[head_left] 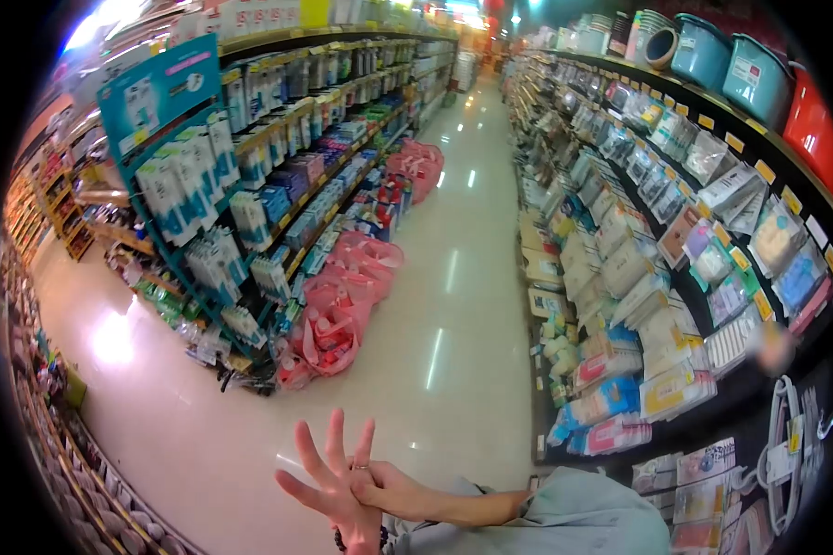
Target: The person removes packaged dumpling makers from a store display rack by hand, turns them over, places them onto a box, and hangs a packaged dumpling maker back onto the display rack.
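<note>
Hands (400,493) clasp, left fingers (314,450) spread, a slim ring (360,467) showing.

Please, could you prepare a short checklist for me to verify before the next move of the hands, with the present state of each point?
1. Left hand free: not ok, the right hand grips it.
2. Left fingers spread, not curled: ok.
3. Dark bracelet on the left wrist: ok.
4. Floor without obstacles: not ok, pink bags sit along the aisle's left side.
5. Contents of those bags identified: cannot tell, too blurred.
</note>
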`<state>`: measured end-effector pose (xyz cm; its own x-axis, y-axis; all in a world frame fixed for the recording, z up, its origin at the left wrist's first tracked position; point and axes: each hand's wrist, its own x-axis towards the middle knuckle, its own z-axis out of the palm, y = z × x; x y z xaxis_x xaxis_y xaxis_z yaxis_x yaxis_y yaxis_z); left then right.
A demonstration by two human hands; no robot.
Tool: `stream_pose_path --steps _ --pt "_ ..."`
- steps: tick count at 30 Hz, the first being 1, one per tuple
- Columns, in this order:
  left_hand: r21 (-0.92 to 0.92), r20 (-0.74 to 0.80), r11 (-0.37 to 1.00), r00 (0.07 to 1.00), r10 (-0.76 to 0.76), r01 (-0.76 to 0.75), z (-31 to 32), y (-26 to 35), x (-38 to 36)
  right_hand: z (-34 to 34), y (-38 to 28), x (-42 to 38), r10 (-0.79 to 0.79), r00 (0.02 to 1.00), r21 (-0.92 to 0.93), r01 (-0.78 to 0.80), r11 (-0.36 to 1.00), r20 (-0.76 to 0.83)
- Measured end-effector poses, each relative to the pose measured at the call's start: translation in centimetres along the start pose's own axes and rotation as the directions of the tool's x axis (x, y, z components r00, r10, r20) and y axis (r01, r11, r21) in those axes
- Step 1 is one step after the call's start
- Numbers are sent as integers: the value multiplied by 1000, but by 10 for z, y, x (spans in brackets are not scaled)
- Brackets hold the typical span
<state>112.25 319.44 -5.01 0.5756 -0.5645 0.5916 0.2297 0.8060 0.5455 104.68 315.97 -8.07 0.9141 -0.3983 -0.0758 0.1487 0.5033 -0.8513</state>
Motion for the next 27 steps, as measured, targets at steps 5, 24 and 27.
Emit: stream_pose_path --steps 5,24,27 --pt "-71 167 996 983 73 -62 7 -48 64 -28 -39 23 -139 977 23 145 989 -162" --pt "400 -117 893 956 271 -204 105 -344 207 -279 -168 156 -362 927 69 369 927 -99" --pt "130 6 975 983 181 -181 133 -371 238 -314 -200 146 -351 920 92 371 924 -174"
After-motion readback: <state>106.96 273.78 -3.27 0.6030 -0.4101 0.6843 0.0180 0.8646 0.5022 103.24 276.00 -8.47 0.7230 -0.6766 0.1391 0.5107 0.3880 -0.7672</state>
